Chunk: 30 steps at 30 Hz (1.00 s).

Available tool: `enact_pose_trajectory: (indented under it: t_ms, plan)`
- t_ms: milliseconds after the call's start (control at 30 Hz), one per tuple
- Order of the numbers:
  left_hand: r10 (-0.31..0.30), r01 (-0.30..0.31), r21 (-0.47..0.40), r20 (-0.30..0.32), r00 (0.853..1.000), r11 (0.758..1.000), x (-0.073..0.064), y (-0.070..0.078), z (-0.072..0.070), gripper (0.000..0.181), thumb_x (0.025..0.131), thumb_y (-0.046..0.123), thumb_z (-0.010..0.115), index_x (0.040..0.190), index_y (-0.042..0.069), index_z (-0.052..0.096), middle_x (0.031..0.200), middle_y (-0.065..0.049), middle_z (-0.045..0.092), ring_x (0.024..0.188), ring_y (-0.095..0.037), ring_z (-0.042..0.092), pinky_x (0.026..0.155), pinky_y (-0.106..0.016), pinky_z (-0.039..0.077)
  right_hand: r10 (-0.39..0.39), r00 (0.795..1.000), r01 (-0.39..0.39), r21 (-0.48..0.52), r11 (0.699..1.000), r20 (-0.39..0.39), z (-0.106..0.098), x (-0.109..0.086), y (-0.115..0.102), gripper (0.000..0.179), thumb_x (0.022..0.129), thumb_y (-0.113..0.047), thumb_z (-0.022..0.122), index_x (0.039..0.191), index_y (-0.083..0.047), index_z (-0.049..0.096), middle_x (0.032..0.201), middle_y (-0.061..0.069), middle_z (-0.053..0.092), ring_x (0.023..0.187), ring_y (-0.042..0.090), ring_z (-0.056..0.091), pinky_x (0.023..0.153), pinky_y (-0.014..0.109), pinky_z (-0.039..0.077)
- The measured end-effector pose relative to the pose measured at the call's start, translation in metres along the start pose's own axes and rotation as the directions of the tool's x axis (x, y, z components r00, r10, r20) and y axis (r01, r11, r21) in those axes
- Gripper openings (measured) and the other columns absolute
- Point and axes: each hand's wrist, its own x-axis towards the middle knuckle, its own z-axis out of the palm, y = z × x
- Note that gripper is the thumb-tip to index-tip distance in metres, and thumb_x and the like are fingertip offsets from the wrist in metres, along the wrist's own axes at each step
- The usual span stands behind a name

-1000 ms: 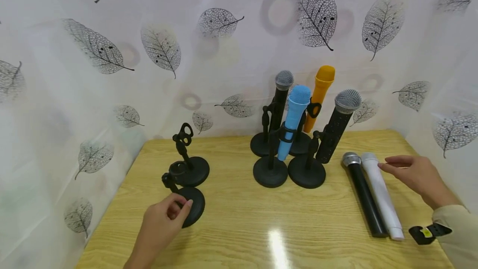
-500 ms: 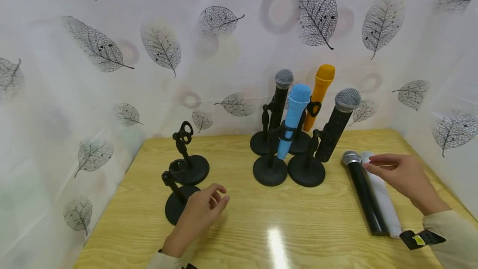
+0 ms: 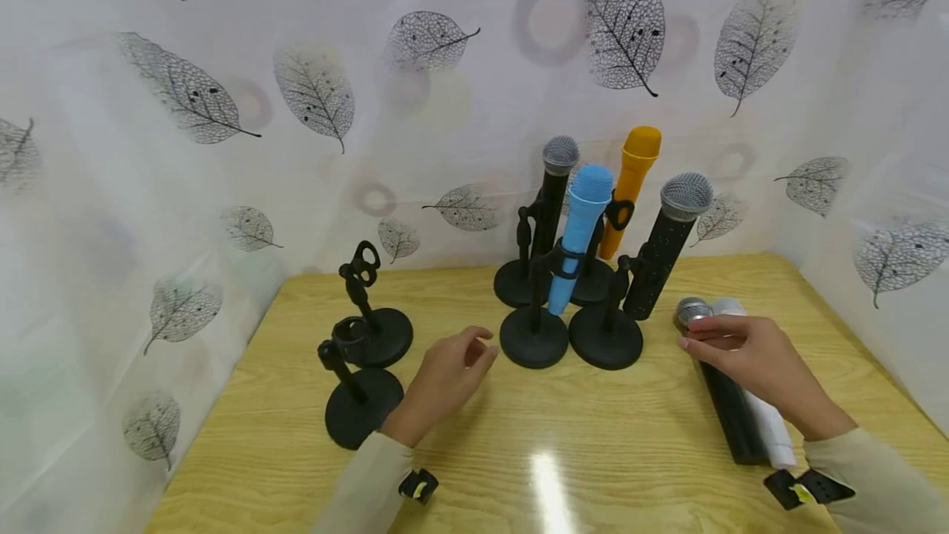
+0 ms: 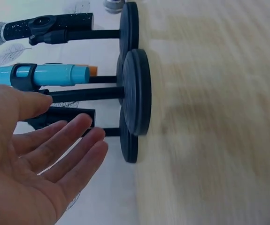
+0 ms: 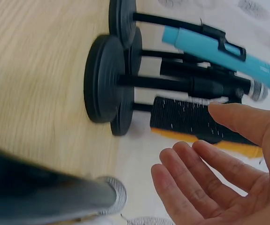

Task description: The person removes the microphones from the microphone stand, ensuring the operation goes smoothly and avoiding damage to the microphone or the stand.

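Observation:
My left hand (image 3: 452, 381) is over the table with nothing in it, fingers relaxed. It is left of the stand (image 3: 534, 342) that bears a light-blue microphone (image 3: 582, 225); the left wrist view shows its fingers apart from that stand. My right hand (image 3: 764, 365), also holding nothing, is above a black microphone (image 3: 730, 414) and a white microphone (image 3: 774, 435) lying side by side, hiding part of both. Beyond its fingers, in the right wrist view, is a speckled black microphone (image 5: 181, 115) on a stand. A black microphone (image 3: 551, 208) and an orange microphone (image 3: 630, 180) stand behind.
Two black microphone stands (image 3: 363, 409) without microphones are at the table's left, one behind the other. A white leaf-print sheet (image 3: 445, 122) hangs behind the wooden table (image 3: 630, 452) and at its sides.
My left hand has moved away from the front left stand, to the right and farther back. My right hand has moved left from beside the white microphone to over the lying black one.

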Motion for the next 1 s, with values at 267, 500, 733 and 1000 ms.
enact_pose_trajectory:
  t_ms: [267, 500, 733, 1000]
  plan:
    - [0.0, 0.005, -0.155, 0.033, 0.999, 0.988, 0.038, 0.009, 0.016, 0.046, 0.106, 0.032, 0.057, 0.145, 0.007, 0.051, 0.126, -0.008, 0.068, 0.116, -0.019, 0.064, 0.099, -0.036, 0.053, -0.088, 0.995, 0.085, 0.063, 0.994, 0.038, 0.024, -0.001, -0.014, 0.041, 0.095, -0.025, 0.075, 0.119, 0.007, 0.069, 0.106, 0.016, 0.074, 0.086, 0.011, 0.072, 0.069, 0.025, 0.058]
    - [-0.026, 0.028, -0.267, 0.011, 1.0, 0.963, 0.066, 0.018, 0.027, 0.058, 0.107, 0.041, 0.052, 0.154, 0.009, 0.039, 0.14, -0.011, 0.059, 0.128, -0.022, 0.058, 0.104, -0.036, 0.049, -0.159, 0.986, 0.151, 0.118, 0.981, 0.058, 0.042, 0.0, -0.022, 0.039, 0.094, -0.022, 0.075, 0.119, 0.008, 0.069, 0.108, 0.016, 0.073, 0.087, 0.012, 0.072, 0.072, 0.025, 0.059]
    - [-0.03, 0.007, -0.371, -0.057, 0.998, 0.928, 0.085, 0.023, 0.031, 0.055, 0.107, 0.033, 0.054, 0.155, 0.009, 0.039, 0.145, -0.014, 0.055, 0.131, -0.021, 0.056, 0.106, -0.033, 0.047, -0.194, 0.977, 0.182, 0.134, 0.974, 0.087, 0.059, 0.001, -0.026, 0.038, 0.094, -0.025, 0.076, 0.118, 0.004, 0.071, 0.108, 0.013, 0.074, 0.09, 0.014, 0.071, 0.075, 0.025, 0.058]
    - [0.029, -0.076, -0.372, -0.129, 0.991, 0.925, 0.105, 0.035, 0.027, 0.043, 0.107, 0.03, 0.054, 0.146, 0.01, 0.051, 0.132, -0.012, 0.063, 0.121, -0.02, 0.063, 0.099, -0.033, 0.053, -0.211, 0.97, 0.189, 0.173, 0.967, 0.123, 0.068, 0.002, -0.03, 0.039, 0.094, -0.026, 0.076, 0.118, 0.004, 0.071, 0.106, 0.012, 0.073, 0.091, 0.016, 0.071, 0.077, 0.026, 0.058]
